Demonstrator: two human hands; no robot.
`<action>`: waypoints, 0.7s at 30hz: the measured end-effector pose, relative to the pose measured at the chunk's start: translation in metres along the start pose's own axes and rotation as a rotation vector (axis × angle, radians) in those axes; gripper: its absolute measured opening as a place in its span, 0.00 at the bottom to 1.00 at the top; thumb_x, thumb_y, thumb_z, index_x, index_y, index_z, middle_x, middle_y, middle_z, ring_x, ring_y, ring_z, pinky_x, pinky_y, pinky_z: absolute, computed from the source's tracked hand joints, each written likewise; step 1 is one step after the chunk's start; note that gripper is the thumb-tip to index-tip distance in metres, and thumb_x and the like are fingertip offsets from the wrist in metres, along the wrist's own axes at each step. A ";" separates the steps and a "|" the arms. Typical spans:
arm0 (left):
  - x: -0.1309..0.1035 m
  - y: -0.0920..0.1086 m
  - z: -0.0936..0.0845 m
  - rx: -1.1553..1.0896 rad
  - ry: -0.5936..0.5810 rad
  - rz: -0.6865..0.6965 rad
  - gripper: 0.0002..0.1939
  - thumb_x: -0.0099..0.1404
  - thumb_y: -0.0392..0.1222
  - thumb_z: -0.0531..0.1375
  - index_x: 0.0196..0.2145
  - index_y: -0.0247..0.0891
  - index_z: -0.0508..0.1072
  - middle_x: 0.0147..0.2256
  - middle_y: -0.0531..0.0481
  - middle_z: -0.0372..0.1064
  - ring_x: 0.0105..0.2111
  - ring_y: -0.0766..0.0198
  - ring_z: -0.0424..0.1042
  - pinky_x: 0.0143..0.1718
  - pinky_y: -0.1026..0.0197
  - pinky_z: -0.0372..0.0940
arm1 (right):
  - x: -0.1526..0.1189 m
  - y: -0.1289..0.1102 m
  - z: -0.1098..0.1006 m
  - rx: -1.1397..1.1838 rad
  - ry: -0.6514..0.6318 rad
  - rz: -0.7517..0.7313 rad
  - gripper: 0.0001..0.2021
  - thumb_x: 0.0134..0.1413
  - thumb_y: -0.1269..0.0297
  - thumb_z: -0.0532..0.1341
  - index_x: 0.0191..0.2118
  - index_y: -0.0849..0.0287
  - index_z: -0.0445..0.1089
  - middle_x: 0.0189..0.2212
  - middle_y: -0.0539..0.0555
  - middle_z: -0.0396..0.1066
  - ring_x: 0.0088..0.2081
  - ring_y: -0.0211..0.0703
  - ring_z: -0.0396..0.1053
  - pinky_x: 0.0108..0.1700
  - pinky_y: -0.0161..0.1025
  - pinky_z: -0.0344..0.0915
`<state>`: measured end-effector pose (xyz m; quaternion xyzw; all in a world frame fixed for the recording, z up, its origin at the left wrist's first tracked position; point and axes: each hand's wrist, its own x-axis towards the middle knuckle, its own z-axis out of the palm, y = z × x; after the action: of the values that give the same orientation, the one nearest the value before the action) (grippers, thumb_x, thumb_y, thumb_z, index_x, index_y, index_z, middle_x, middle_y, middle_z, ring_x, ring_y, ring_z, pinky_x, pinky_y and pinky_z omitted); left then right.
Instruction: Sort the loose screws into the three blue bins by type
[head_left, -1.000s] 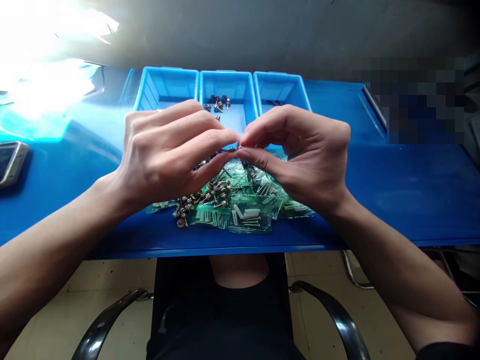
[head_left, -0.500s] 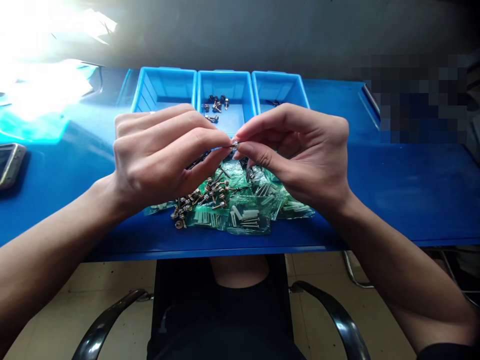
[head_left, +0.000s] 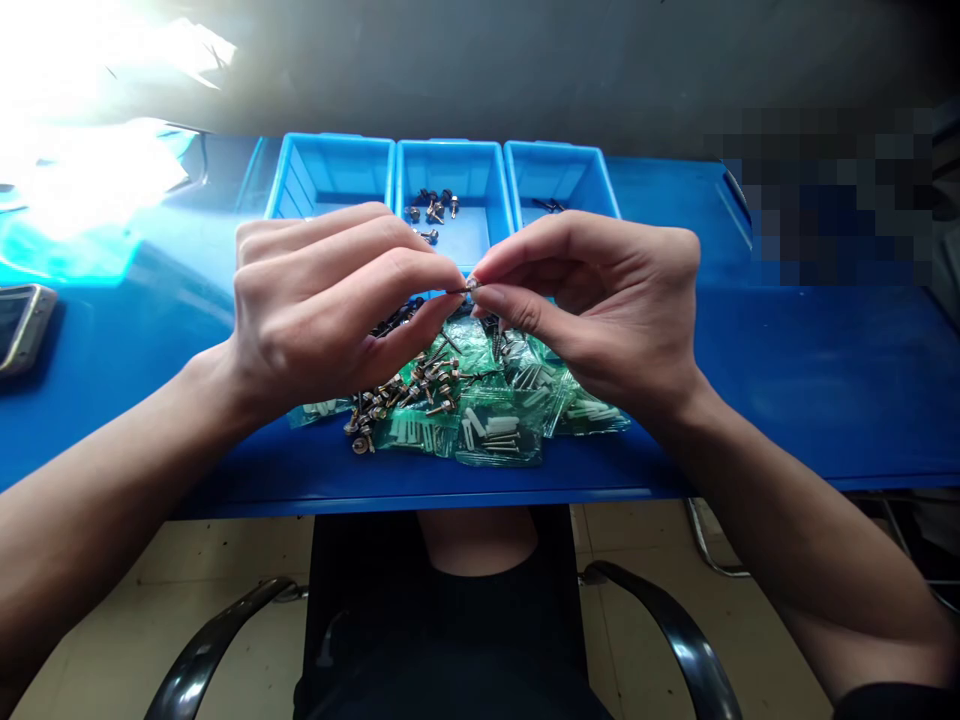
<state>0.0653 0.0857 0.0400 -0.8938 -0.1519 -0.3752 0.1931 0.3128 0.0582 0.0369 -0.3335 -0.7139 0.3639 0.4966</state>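
Note:
Between my two hands, above the blue table, is one small metal screw. My left hand pinches its shank end with thumb and forefinger. The thumb and fingertips of my right hand close on its head end. Beneath the hands lies a heap of loose hex-head screws, with black screws partly hidden behind my left fingers. Clear green packets of white wall plugs and screws spread out beside the heap.
Three blue bins stand in a row at the back: the left bin, the middle bin with several hex-head screws, and the right bin with a few dark screws. A phone lies at the left. Chair armrests flank my lap.
The screw's dark shank now shows between my left thumb and forefinger. Both hands otherwise stay nearly in place.

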 end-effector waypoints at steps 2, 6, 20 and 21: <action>0.001 0.000 0.000 0.020 0.008 0.017 0.05 0.78 0.41 0.63 0.47 0.38 0.77 0.38 0.52 0.79 0.36 0.62 0.81 0.33 0.61 0.73 | 0.000 0.000 0.000 -0.007 0.013 0.002 0.10 0.52 0.56 0.81 0.40 0.36 0.85 0.39 0.46 0.85 0.40 0.56 0.83 0.48 0.53 0.87; 0.002 0.000 -0.001 0.016 0.004 0.005 0.06 0.76 0.40 0.64 0.48 0.37 0.77 0.38 0.50 0.80 0.36 0.61 0.81 0.35 0.59 0.75 | 0.000 0.001 0.001 -0.012 0.038 -0.025 0.10 0.54 0.59 0.80 0.39 0.36 0.85 0.38 0.45 0.85 0.39 0.54 0.82 0.46 0.53 0.87; 0.003 0.003 -0.001 -0.010 -0.002 0.010 0.05 0.77 0.41 0.65 0.47 0.39 0.77 0.37 0.51 0.81 0.36 0.63 0.81 0.34 0.62 0.70 | -0.002 0.002 0.002 -0.029 0.058 -0.003 0.10 0.50 0.54 0.82 0.36 0.41 0.83 0.36 0.49 0.84 0.37 0.56 0.82 0.43 0.56 0.88; 0.003 0.003 -0.001 -0.004 -0.007 0.003 0.05 0.77 0.41 0.65 0.47 0.39 0.76 0.38 0.52 0.81 0.36 0.63 0.81 0.35 0.62 0.71 | -0.002 0.001 0.002 -0.031 0.059 -0.006 0.09 0.50 0.55 0.82 0.36 0.41 0.83 0.36 0.49 0.84 0.38 0.55 0.82 0.43 0.56 0.88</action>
<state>0.0679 0.0824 0.0423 -0.8957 -0.1502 -0.3722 0.1913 0.3113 0.0565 0.0342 -0.3496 -0.7056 0.3411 0.5133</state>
